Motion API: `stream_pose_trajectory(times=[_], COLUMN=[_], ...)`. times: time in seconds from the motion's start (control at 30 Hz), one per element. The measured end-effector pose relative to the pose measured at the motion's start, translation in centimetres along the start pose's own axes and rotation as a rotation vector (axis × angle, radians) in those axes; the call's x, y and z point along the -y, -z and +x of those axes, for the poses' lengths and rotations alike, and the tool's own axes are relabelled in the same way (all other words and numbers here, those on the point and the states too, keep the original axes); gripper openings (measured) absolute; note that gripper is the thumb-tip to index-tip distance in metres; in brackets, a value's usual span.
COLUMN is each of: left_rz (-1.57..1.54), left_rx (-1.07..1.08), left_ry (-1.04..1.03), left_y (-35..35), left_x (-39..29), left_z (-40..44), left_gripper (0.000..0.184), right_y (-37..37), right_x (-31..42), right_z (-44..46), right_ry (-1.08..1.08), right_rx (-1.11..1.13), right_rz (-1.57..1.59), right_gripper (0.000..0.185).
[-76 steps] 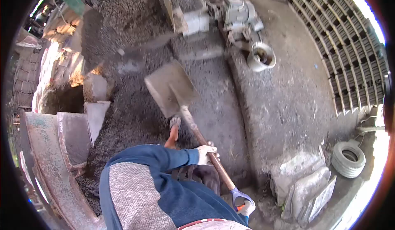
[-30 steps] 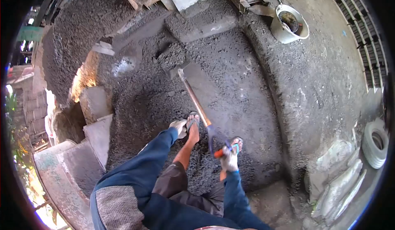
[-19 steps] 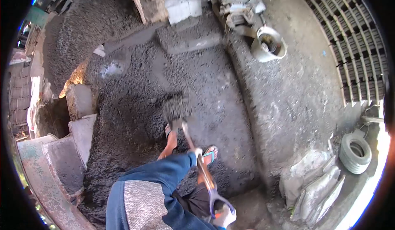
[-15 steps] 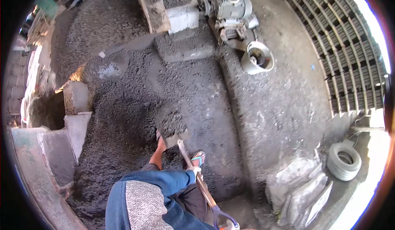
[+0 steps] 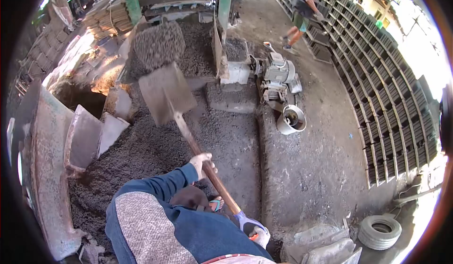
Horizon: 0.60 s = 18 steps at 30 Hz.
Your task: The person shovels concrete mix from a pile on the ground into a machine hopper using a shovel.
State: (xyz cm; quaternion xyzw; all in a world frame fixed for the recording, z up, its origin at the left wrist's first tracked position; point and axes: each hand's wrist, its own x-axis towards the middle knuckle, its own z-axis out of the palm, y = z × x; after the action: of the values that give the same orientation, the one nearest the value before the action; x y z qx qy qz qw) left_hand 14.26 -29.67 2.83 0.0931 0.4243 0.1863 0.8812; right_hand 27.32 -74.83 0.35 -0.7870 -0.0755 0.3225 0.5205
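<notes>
A shovel [image 5: 196, 146] reaches forward from my body, its wide flat blade [image 5: 165, 94] raised over the dark floor mix. My left hand [image 5: 203, 165] wraps round the wooden shaft near its middle. Around the purple D-shaped grip at the near end, my right hand [image 5: 259, 236] is closed; something orange shows at its fingers. A clump of dark, damp grainy material [image 5: 159, 44] hangs in the air just beyond the blade, blurred by motion. Under and beside the shovel spreads more of the same loose mix [image 5: 151, 143]. One sandalled foot [image 5: 216, 203] shows below the shaft.
An electric motor [image 5: 278, 70] and a white bucket [image 5: 291, 120] stand on the raised floor at right. A tire [image 5: 379, 232] lies near folded sacks [image 5: 321, 245]. Metal panels [image 5: 85, 136] edge the left. Another person [image 5: 306, 9] works by the block racks [image 5: 377, 89].
The shovel has swung forward and up from beside my feet. Its load has left the blade and is airborne. My view has tilted up, bringing another person into sight.
</notes>
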Motion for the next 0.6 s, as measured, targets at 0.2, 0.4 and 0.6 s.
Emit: stream_pose_trajectory(times=[0.2, 0.4, 0.6], left_rz=[-0.254, -0.072, -0.217], left_rx=[-0.089, 0.2, 0.778], left_ry=[0.023, -0.294, -0.268], left_y=[-1.1, -6.5, -11.5], left_x=[4.1, -3.9, -7.3], left_z=[-3.9, -2.1, -2.0], left_gripper=[0.019, 0.017, 0.012], right_y=[3.1, 4.3, 4.6], right_x=[-3.1, 4.7, 13.9], right_z=[0.1, -0.3, -1.3], right_ry=[0.065, -0.274, -0.167], right_rx=[-0.362, 0.172, -0.036], right_rz=[-0.033, 0.267, 0.352], right_gripper=[0.014, 0.076, 0.049])
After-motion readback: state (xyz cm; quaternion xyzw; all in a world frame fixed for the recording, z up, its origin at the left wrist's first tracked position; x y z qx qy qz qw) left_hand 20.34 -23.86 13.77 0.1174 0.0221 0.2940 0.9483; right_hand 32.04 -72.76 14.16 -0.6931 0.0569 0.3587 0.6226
